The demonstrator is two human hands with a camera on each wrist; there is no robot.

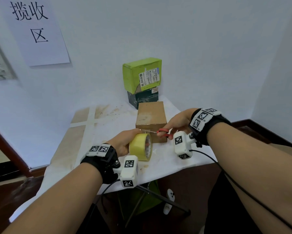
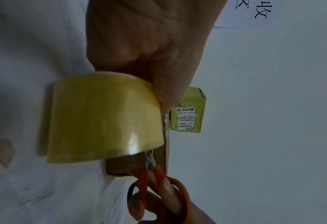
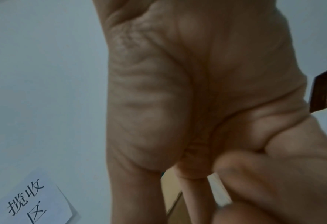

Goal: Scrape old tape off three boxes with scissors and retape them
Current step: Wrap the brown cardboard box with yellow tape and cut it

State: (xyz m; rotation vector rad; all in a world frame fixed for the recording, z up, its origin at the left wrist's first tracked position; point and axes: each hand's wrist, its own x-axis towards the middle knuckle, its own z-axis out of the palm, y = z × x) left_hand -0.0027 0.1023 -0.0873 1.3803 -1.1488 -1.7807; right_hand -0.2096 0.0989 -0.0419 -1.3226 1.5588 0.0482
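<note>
My left hand (image 1: pixel 125 142) grips the yellow tape roll (image 1: pixel 141 146); my right hand (image 1: pixel 177 123) pinches the scissors (image 1: pixel 160 132), blades at the tape end. Just beyond, brown box (image 1: pixel 151 121) mid-retaping, I reckon; farther, green box (image 1: pixel 142 74) stacked on dark box (image 1: pixel 142 97), both seemingly waiting.
</note>
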